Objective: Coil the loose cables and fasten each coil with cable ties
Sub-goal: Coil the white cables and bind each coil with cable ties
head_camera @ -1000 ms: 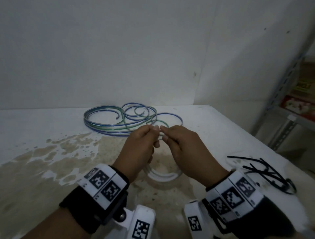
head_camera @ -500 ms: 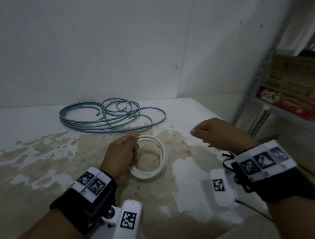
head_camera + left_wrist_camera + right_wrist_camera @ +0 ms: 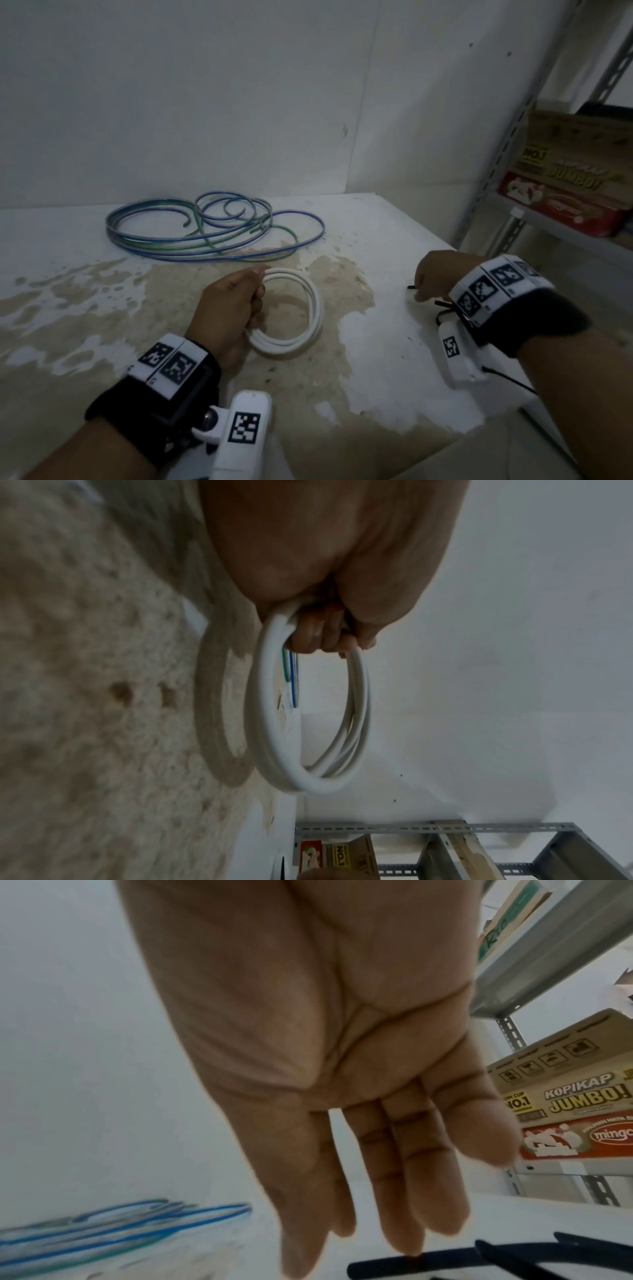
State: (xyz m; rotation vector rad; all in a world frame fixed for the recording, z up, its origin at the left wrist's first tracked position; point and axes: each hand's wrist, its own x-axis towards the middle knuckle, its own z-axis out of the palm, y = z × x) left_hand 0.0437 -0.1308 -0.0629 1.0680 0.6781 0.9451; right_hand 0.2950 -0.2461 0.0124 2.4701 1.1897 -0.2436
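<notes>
My left hand point(image 3: 236, 301) grips a white cable coil point(image 3: 308, 318) at its left side, just above the stained table; in the left wrist view the fingers point(image 3: 325, 637) curl round the white coil point(image 3: 308, 750). My right hand point(image 3: 435, 274) hovers over the black cable ties point(image 3: 442, 305) near the table's right edge. In the right wrist view its fingers point(image 3: 394, 1191) are straight, tips just above a black cable tie point(image 3: 428, 1264). Loose blue and green cables point(image 3: 205, 229) lie at the back of the table.
The white table point(image 3: 394, 377) has a worn brown patch in the middle and ends just right of the ties. A metal shelf rack point(image 3: 513, 137) with cardboard boxes point(image 3: 565, 178) stands at the right. A white wall closes the back.
My right hand let go of the white coil and swung right and down to the black cable ties. The left hand kept the coil and lowered it toward the table.
</notes>
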